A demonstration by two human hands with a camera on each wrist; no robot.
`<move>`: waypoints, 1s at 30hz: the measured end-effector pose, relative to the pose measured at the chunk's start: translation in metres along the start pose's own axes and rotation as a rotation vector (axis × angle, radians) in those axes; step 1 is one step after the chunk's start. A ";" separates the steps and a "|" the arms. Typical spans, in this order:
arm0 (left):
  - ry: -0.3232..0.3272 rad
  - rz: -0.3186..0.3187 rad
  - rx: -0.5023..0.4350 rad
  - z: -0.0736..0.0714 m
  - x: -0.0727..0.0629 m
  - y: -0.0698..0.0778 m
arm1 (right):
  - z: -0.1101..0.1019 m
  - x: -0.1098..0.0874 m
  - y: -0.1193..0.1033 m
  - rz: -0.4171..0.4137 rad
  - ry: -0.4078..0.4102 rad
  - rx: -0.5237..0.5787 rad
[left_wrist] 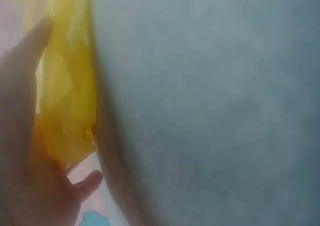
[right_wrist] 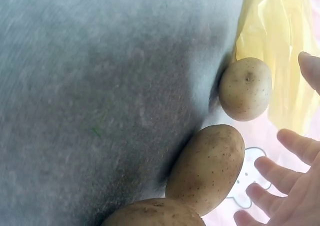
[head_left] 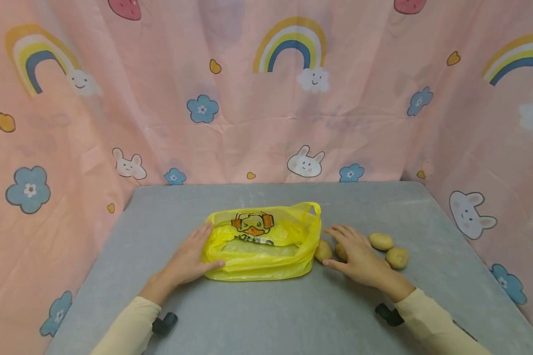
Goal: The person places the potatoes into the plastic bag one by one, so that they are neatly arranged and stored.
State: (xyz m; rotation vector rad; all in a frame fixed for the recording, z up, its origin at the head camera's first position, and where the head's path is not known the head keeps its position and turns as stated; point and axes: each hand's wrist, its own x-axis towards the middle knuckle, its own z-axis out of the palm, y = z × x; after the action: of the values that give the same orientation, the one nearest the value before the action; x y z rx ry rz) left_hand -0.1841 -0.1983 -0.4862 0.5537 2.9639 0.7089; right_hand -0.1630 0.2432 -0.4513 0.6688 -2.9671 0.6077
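A yellow plastic bag with a duck print lies on the table, its mouth spread open and a handle loop raised at its right end. My left hand rests at the bag's left end, thumb on the front edge and fingers straight along the side. Over the potatoes just right of the bag is my right hand, fingers spread and holding nothing. One potato lies against the bag's right end, and a second potato is partly hidden by the fingers. The right wrist view shows a longer potato below the fingertips.
Beyond the right hand, two potatoes lie close together, a farther potato and a nearer potato. The grey table is backed by a pink printed curtain on three sides. Dark camera mounts sit at both wrists.
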 end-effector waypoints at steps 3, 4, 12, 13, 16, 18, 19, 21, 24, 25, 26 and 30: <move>-0.048 -0.027 -0.024 -0.001 0.000 -0.001 | 0.000 0.001 0.001 -0.007 -0.003 0.000; -0.063 -0.034 -0.035 -0.001 0.000 -0.002 | 0.000 0.001 0.001 -0.009 -0.005 -0.002; -0.159 -0.087 -0.155 -0.010 0.004 -0.009 | 0.002 0.006 0.005 -0.017 -0.042 0.014; -0.168 -0.090 -0.169 -0.011 0.004 -0.010 | 0.003 0.006 0.006 -0.017 -0.049 0.020; -0.188 -0.091 -0.202 -0.014 0.005 -0.011 | 0.004 0.009 0.008 -0.020 -0.066 0.039; -0.199 -0.089 -0.211 -0.014 0.006 -0.013 | 0.006 0.010 0.010 -0.019 -0.077 0.052; -0.203 -0.086 -0.213 -0.014 0.006 -0.013 | 0.006 0.011 0.011 -0.020 -0.080 0.054; -0.214 -0.081 -0.215 -0.014 0.006 -0.014 | 0.008 0.012 0.013 -0.017 -0.090 0.064; -0.230 -0.078 -0.225 -0.015 0.006 -0.016 | 0.010 0.013 0.016 -0.009 -0.106 0.076; -0.234 -0.079 -0.227 -0.015 0.006 -0.016 | 0.010 0.014 0.016 -0.012 -0.111 0.077; -0.238 -0.082 -0.230 -0.015 0.006 -0.017 | 0.011 0.014 0.017 -0.008 -0.118 0.087; -0.247 -0.090 -0.238 -0.017 0.005 -0.018 | 0.011 0.015 0.017 -0.023 -0.131 0.104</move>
State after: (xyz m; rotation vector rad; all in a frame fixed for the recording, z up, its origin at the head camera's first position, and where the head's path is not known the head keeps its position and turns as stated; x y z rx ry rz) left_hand -0.1966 -0.2186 -0.4792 0.4501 2.6128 0.8956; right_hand -0.1831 0.2473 -0.4658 0.7782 -3.0604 0.7489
